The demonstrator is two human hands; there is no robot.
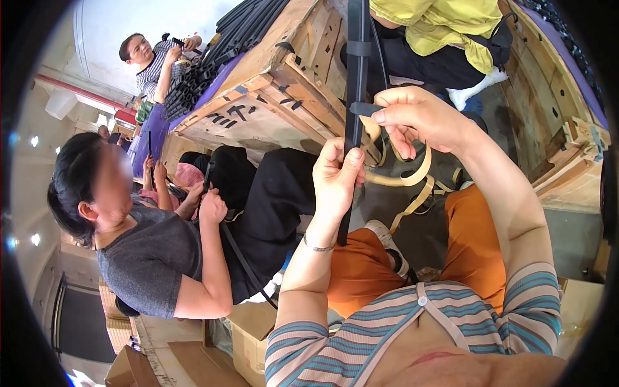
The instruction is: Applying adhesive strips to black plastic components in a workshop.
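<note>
A long black strip runs upright in front of me, with a dark band wrapped around it near the top. My left hand is closed around its lower part, thumb on the front. My right hand pinches a short, flat, dark tape piece, whose end lies against the strip. From near that piece a pale yellow ribbon, apparently a peeled backing, curls down between my hands. More ribbon trails lower, above my orange trousers.
A wooden crate stands ahead, with bundled black strips on purple cloth. Another crate is at right. A co-worker in grey sits close on my left; a person in yellow is opposite. Cardboard boxes sit at lower left.
</note>
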